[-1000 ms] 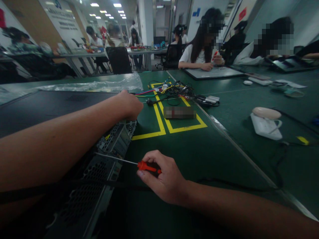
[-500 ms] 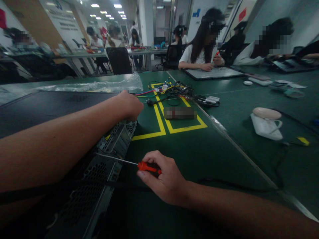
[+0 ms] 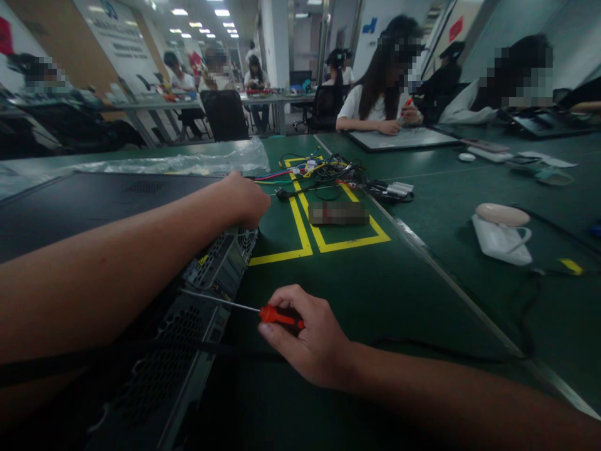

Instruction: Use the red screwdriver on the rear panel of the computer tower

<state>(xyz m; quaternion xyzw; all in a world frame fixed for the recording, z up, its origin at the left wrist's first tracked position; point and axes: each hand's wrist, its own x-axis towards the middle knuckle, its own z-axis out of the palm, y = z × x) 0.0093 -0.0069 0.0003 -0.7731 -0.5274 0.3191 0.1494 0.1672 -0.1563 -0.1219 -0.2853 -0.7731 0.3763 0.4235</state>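
Note:
A dark computer case (image 3: 107, 200) lies on the green table at the left, its perforated metal rear panel (image 3: 173, 338) facing right. My right hand (image 3: 305, 332) is closed around the red and black handle of a screwdriver (image 3: 277, 316). The screwdriver's thin shaft points left, and its tip is at the rear panel. My left hand (image 3: 244, 199) rests at the far rear corner of the case, with the forearm across the top. Its fingers are mostly hidden, so what they hold, if anything, cannot be seen.
Tangled cables (image 3: 338, 169) and a blurred box (image 3: 339, 213) lie by yellow tape. Clear plastic wrap (image 3: 225, 156) is behind the case. A white mug-like item (image 3: 502, 235) stands right. Across the table, a person (image 3: 375, 106) works over a flat panel (image 3: 404, 138).

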